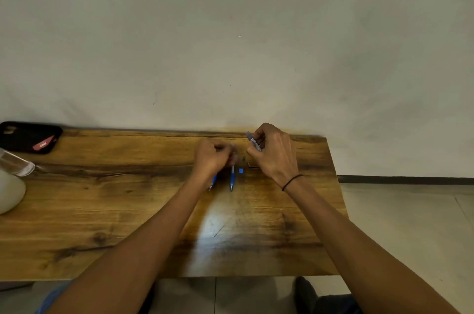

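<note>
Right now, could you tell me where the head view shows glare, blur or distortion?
In the head view, glare whitens the table toward its front; the left hand is motion-blurred, the right hand and its pen sharper; the wide lens bows the table's far edge.

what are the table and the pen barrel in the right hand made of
The table: wood or wood-look laminate, semi-gloss; grain, knots and a light glare show. The pen barrel in the right hand: likely clear plastic, see-through with a label, though blurred.
</note>
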The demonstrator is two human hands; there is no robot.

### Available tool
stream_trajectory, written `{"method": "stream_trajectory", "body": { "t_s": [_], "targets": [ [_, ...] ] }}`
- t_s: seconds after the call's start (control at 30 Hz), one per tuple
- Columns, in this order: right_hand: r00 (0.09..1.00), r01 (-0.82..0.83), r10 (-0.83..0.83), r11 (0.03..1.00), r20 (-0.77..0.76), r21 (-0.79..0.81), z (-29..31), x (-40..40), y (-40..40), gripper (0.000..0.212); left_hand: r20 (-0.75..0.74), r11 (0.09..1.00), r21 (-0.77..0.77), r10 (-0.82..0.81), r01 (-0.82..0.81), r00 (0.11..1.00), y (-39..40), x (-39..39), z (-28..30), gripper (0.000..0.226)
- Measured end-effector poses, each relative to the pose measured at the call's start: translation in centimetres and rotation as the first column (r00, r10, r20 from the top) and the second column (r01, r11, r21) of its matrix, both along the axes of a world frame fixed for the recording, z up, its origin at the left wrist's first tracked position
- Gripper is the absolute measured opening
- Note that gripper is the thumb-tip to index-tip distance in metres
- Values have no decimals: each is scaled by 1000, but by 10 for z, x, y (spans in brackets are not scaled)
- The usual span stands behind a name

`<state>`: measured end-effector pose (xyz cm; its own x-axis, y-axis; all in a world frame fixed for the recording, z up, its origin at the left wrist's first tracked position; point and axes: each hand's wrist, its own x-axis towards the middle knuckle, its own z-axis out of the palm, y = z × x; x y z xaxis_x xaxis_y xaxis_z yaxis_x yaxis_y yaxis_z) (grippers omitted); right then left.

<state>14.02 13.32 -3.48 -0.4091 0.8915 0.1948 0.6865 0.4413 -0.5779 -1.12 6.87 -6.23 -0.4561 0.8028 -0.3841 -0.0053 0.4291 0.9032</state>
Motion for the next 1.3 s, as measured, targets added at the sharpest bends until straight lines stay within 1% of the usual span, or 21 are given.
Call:
{"method": "stream_trajectory", "body": {
  "t_s": [0.03, 0.07, 0.1, 0.13, 0.17, 0.2, 0.27, 0.33, 0.4, 0.5, 0.6, 0.73, 0.8, 0.9, 1.1, 1.3],
  "targets": [
    [1000, -24, 24, 1000, -18, 0, 2, 0, 0, 12, 221, 995, 50, 72, -85, 973, 1, -5, 4, 32],
    [998, -47, 47, 999, -39, 0, 4, -1, -1, 15, 439, 983, 94, 100, -156, 893, 2, -9, 7, 44],
    [996, -69, 69, 998, -65, 3, 6, -1, -1, 18, 617, 968, 132, 87, -212, 782, 1, -12, 11, 58],
    [992, -92, 93, 996, -89, 11, 9, -3, -2, 17, 745, 952, 169, 45, -254, 666, 1, -14, 15, 70],
    [987, -117, 119, 993, -112, 23, 11, -5, -2, 14, 823, 934, 211, -10, -289, 567, 2, -15, 18, 81],
    [980, -144, 147, 989, -133, 33, 14, -7, -3, 13, 870, 912, 247, -61, -326, 489, 2, -16, 21, 89],
    [963, -201, 207, 978, -174, 54, 19, -13, -6, 13, 913, 877, 291, -136, -382, 384, 1, -14, 29, 104],
    [940, -262, 271, 963, -207, 71, 24, -19, -11, 12, 931, 854, 314, -192, -414, 311, 0, -9, 36, 113],
    [922, -313, 321, 947, -214, 73, 28, -25, -15, 13, 923, 834, 359, -251, -419, 290, -2, -5, 42, 118],
    [911, -354, 362, 932, -195, 80, 33, -27, -15, 16, 906, 807, 409, -303, -426, 294, -4, -1, 44, 123],
    [901, -390, 398, 917, -171, 77, 40, -26, -13, 21, 894, 774, 448, -368, -448, 257, -4, 2, 42, 126],
    [887, -442, 451, 892, -101, 99, 49, -24, -10, 18, 839, 724, 542, -492, -427, 232, -2, 3, 43, 131],
    [881, -461, 468, 882, -64, 95, 52, -22, -7, 19, 818, 711, 573, -525, -408, 234, -2, 3, 44, 132],
    [877, -478, 481, 874, -13, 89, 54, -21, -7, 18, 812, 708, 583, -528, -399, 251, -3, 5, 44, 133],
    [865, -501, 500, 857, 39, 123, 58, -23, -7, 17, 803, 702, 596, -518, -390, 296, -3, 7, 45, 133],
    [867, -499, 494, 854, 67, 146, 56, -23, -5, 17, 817, 708, 577, -498, -408, 291, -2, 7, 46, 134]
  ]
}}
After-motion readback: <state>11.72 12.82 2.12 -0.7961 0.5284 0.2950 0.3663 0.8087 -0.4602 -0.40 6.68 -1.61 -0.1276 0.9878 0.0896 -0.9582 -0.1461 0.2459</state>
